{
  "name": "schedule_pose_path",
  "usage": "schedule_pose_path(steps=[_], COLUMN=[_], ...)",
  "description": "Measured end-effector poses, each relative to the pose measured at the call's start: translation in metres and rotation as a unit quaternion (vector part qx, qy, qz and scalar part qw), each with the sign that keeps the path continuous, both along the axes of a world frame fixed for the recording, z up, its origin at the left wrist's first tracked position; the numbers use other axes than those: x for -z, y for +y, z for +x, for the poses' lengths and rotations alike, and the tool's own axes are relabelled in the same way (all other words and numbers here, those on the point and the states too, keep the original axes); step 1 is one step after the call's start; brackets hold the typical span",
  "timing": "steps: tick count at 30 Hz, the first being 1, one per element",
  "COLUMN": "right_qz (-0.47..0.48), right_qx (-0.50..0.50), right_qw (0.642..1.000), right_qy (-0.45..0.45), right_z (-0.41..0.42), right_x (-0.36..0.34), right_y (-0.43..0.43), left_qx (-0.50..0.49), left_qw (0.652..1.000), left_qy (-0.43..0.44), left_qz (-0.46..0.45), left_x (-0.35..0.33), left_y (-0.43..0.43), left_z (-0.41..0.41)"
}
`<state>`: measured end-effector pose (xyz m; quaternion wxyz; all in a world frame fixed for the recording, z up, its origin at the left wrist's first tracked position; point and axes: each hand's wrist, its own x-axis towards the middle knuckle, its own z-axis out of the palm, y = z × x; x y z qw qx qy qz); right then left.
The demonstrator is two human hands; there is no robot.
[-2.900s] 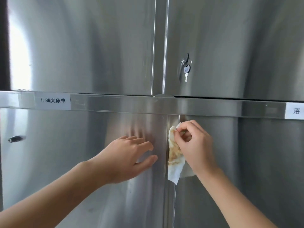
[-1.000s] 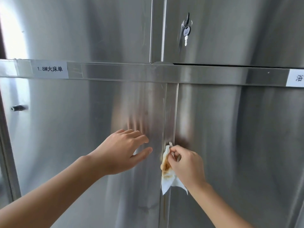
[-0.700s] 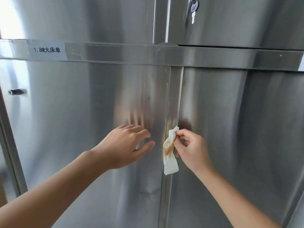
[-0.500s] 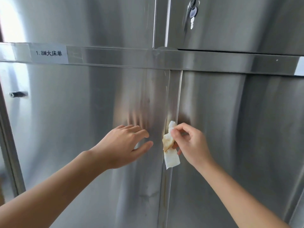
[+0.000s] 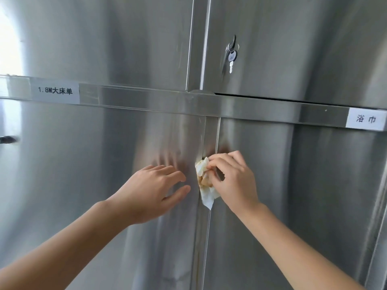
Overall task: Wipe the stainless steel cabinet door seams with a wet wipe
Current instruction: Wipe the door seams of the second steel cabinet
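Note:
A stainless steel cabinet fills the view, with four doors split by a horizontal rail (image 5: 251,106). The vertical seam (image 5: 217,135) between the two lower doors runs down the middle. My right hand (image 5: 232,181) pinches a white wet wipe (image 5: 206,185), stained yellow-brown and bunched up, and holds it against that seam. My left hand (image 5: 155,189) lies with fingers spread and straight on the lower left door (image 5: 83,185), just left of the seam.
A key (image 5: 231,57) hangs from the lock on the upper right door. White labels sit on the rail at left (image 5: 55,91) and at far right (image 5: 366,119). A small dark knob (image 5: 7,139) sticks out at the left edge.
My right hand has bunched the wipe tighter and shifted it slightly up along the seam. The camera has tilted up, showing more of the upper doors. My left hand stays put.

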<state>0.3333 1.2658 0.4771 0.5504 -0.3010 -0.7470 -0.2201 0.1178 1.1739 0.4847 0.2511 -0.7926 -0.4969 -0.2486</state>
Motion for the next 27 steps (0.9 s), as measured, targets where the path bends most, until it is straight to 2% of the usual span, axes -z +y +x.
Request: schedule_pose_path(steps=[4, 6, 14, 21, 27], right_qz=[-0.023, -0.020, -0.029, -0.072, -0.049], right_qx=[0.037, 0.052, 0.031, 0.061, 0.048], right_qw=[0.999, 0.998, 0.999, 0.995, 0.997], right_qy=[0.026, 0.003, -0.024, 0.009, 0.020], right_z=[0.004, 0.002, -0.003, -0.010, -0.014], right_x=[0.005, 0.015, 0.019, 0.010, 0.010], right_y=[0.014, 0.015, 0.010, 0.012, 0.012], left_qx=[-0.002, 0.004, 0.000, -0.006, -0.010], left_qw=[1.000, 1.000, 1.000, 1.000, 0.999], left_qy=[0.022, 0.019, 0.017, 0.019, 0.023], left_qz=[0.009, 0.016, 0.021, 0.015, 0.033], left_x=[0.001, 0.001, -0.001, -0.001, -0.007], left_y=[-0.001, -0.001, 0.004, 0.005, 0.008], left_z=[-0.002, -0.002, -0.002, -0.002, -0.004])
